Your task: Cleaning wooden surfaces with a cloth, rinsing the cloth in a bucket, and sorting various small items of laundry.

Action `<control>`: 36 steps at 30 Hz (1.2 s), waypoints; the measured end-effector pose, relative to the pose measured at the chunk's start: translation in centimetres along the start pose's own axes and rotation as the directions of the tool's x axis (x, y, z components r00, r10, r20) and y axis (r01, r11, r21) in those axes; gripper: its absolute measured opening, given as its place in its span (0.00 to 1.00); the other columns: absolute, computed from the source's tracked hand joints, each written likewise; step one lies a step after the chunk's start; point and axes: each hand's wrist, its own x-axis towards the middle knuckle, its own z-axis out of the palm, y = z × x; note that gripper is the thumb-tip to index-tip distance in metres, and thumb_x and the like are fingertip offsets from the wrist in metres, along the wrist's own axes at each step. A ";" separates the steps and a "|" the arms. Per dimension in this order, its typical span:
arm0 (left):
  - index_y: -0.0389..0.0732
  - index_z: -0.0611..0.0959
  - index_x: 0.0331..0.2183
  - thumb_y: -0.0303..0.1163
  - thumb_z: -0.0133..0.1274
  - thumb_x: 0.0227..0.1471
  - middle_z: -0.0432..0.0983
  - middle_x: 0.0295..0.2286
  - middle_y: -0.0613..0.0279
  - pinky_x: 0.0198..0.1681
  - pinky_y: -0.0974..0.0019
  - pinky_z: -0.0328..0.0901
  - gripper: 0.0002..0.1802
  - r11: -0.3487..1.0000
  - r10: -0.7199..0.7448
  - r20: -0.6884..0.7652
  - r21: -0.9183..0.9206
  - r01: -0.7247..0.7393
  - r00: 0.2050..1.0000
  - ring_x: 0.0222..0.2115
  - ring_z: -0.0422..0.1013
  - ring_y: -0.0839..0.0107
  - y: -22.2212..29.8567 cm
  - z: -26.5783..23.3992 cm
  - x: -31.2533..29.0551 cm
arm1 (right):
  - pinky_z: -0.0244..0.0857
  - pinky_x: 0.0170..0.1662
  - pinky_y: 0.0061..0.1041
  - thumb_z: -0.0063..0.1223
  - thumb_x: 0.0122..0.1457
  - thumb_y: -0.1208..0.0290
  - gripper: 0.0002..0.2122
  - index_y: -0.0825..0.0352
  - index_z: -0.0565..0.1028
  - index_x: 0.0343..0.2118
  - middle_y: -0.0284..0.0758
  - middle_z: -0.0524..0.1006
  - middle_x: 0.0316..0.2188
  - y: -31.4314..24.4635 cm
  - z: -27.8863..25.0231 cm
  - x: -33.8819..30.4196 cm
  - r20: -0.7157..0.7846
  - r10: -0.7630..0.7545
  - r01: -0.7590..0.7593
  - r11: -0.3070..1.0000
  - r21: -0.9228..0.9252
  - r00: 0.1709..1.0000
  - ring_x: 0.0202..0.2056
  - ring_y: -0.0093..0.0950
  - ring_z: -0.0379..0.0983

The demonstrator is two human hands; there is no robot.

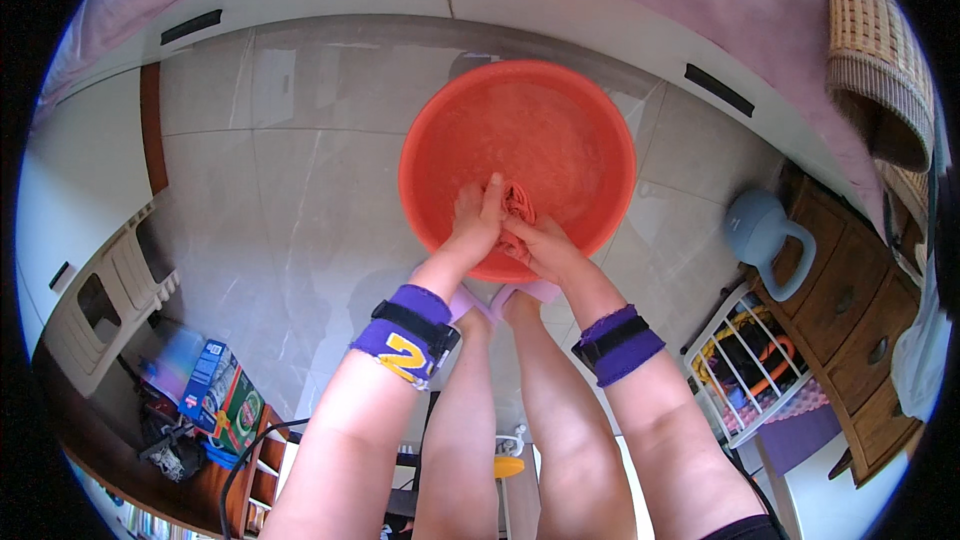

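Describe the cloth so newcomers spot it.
Find the round orange-red basin on the grey tiled floor. At its near side, between the left hand and right hand, is a bunched reddish-orange cloth. Its wrinkled folds set it apart from the smooth basin.

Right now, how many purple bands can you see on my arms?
2. One is the left band, around your left forearm; the other is the right band, around your right forearm. None seem hidden.

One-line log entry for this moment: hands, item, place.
left hand: against crumpled orange-red cloth; right hand: holding the cloth; place: near side of round orange plastic basin; basin: on grey tiled floor
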 end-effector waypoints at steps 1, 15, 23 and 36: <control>0.31 0.62 0.54 0.63 0.40 0.55 0.63 0.52 0.43 0.57 0.57 0.54 0.43 0.953 -0.087 0.090 -0.281 0.109 0.992 0.53 0.62 0.52 1.4 -1.2 -0.7 | 0.62 0.26 0.14 0.58 0.56 0.59 0.17 0.67 0.74 0.42 0.34 0.75 0.33 -0.7 0.5 -0.2 0.006 -0.002 0.002 1.000 0.004 1.000 0.29 0.18 0.70; 0.41 0.72 0.49 0.40 0.53 0.55 0.74 0.42 0.55 0.49 0.59 0.67 0.22 0.329 0.041 0.568 -0.785 0.525 0.822 0.44 0.71 0.62 2.0 -3.9 1.4 | 0.46 0.11 0.08 0.55 0.55 0.54 0.15 0.61 0.69 0.28 0.23 0.63 0.16 -2.4 2.9 -0.8 0.670 0.244 -0.705 0.378 0.600 0.701 0.12 0.11 0.55; 0.41 0.71 0.47 0.31 0.58 0.51 0.74 0.33 0.59 0.33 0.68 0.71 0.22 0.641 0.089 0.547 -0.671 0.372 0.832 0.32 0.74 0.70 3.0 -3.6 2.4 | 0.41 0.12 0.09 0.55 0.55 0.58 0.13 0.58 0.67 0.24 0.20 0.60 0.12 -2.6 2.8 -0.7 0.443 0.399 -0.557 0.768 0.317 0.803 0.11 0.11 0.51; 0.34 0.77 0.38 0.34 0.52 0.54 0.77 0.33 0.45 0.34 0.55 0.68 0.14 0.986 0.166 -0.053 0.038 -0.164 0.985 0.32 0.75 0.53 0.9 1.2 5.5 | 0.60 0.23 0.25 0.53 0.54 0.64 0.08 0.63 0.74 0.27 0.31 0.74 0.20 0.7 1.7 3.6 -0.165 0.091 -0.173 0.779 -0.603 0.982 0.23 0.24 0.70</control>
